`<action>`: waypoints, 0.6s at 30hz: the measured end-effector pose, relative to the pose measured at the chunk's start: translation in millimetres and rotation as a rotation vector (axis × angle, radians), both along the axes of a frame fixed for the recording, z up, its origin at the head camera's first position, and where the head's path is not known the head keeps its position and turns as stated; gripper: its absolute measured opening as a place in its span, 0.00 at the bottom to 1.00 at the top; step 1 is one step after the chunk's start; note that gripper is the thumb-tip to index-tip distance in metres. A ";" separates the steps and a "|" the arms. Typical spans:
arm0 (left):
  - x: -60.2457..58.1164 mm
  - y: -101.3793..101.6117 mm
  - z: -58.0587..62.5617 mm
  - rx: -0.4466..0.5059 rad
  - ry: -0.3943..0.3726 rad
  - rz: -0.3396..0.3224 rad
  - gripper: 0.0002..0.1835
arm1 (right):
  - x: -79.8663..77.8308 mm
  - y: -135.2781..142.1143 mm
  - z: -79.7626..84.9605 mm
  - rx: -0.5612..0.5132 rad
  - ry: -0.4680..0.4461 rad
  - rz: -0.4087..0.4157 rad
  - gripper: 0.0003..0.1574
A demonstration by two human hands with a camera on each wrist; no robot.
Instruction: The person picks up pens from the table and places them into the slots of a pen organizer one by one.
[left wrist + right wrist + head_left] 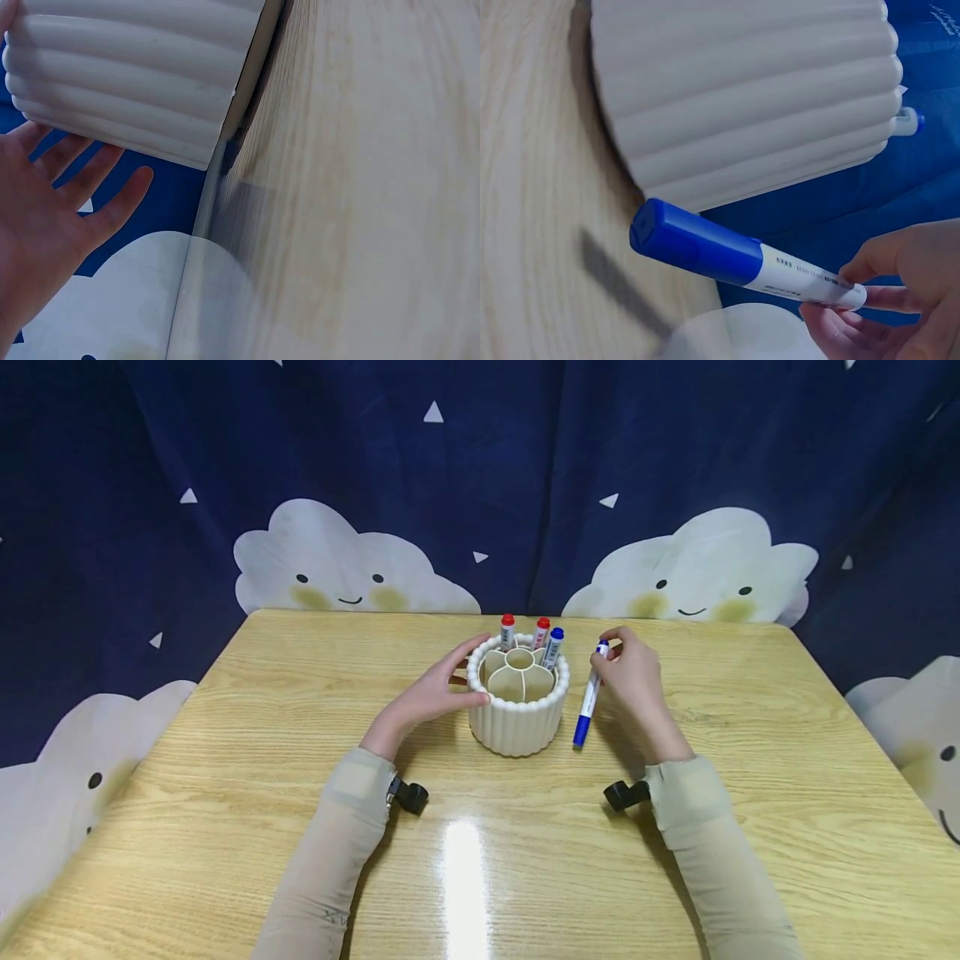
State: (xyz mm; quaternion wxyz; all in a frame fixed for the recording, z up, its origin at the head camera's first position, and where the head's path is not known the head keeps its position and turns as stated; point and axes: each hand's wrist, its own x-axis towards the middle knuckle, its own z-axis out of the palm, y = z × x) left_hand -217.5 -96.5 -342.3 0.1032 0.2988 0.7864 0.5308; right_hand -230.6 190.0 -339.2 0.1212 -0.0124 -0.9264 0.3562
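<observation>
A cream pen holder (517,727) with fluted sides, a beaded rim and petal-shaped compartments stands upright on the wooden table. Two red-capped markers (507,631) and a blue-capped marker (554,645) stand in its back and right compartments. My left hand (431,693) holds the holder's left side, thumb on the front rim and fingers spread toward the back; in the left wrist view the fingers lie against the fluted wall (135,67). Right of the holder, my right hand (632,672) pinches a white marker (802,277) by its tail end, its blue cap pointing down and toward me.
The wooden table (225,760) reaches back to a dark blue curtain (360,452) printed with smiling clouds and white triangles. A strip of glare (465,885) lies on the near tabletop. Each wrist wears a small black camera (411,797).
</observation>
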 end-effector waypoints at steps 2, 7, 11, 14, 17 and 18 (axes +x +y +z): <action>0.1 -0.2 -0.5 0.001 -0.001 -0.001 0.47 | 1.8 -0.6 3.8 -0.025 0.022 -0.003 0.20; -1.0 -0.2 -1.0 0.009 -0.004 -0.003 0.47 | 8.5 -1.2 18.1 -0.089 0.073 -0.008 0.20; -1.2 0.0 -0.3 0.008 -0.002 -0.002 0.47 | 14.2 -2.3 27.7 -0.133 0.140 -0.014 0.20; -1.1 0.0 -0.1 0.006 0.001 -0.001 0.47 | 18.1 -4.4 32.7 -0.143 0.196 -0.020 0.20; -1.1 -0.1 -0.7 0.006 0.000 -0.001 0.46 | 21.4 -7.2 36.8 -0.132 0.260 -0.026 0.19; -1.2 -0.2 -0.9 0.005 0.001 -0.001 0.46 | 22.8 -8.3 38.3 -0.129 0.282 -0.028 0.19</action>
